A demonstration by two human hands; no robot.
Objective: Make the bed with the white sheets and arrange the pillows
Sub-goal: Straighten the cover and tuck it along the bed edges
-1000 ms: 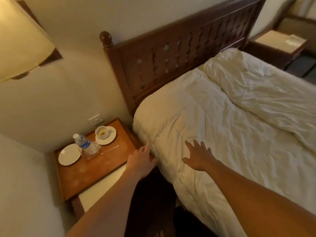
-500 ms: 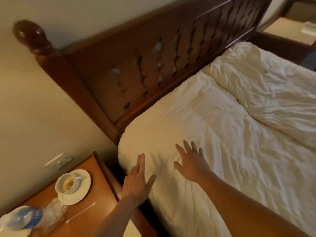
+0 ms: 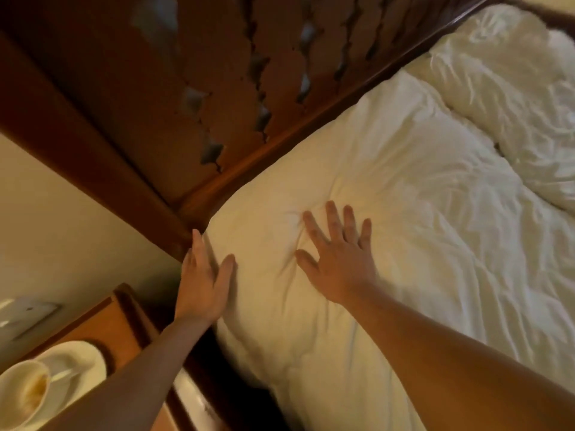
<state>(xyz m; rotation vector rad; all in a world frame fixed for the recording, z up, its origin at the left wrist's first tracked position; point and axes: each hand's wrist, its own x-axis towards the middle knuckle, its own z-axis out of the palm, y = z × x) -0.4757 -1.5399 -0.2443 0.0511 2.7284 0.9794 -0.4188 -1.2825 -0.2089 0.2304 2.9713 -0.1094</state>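
Both arms bare up to frame edge; left hand (image 3: 202, 284), right hand (image 3: 339, 269) bare too. Blurry, finer detail possibly lost.

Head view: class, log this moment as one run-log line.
left hand: flat against sheet at its corner | right hand: flat, pressing sheet top

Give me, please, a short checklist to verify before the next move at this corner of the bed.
1. Flat contact of right hand on white sheet: ok, fingers spread.
2. Contact of left hand with the sheet's corner beside the headboard: ok.
3. Smooth white sheet: not ok, creases around the right hand and farther right.
4. Corner tucked under: cannot tell, hidden.
5. Clearance between cup on the nightstand and left forearm: cannot tell, they look close.
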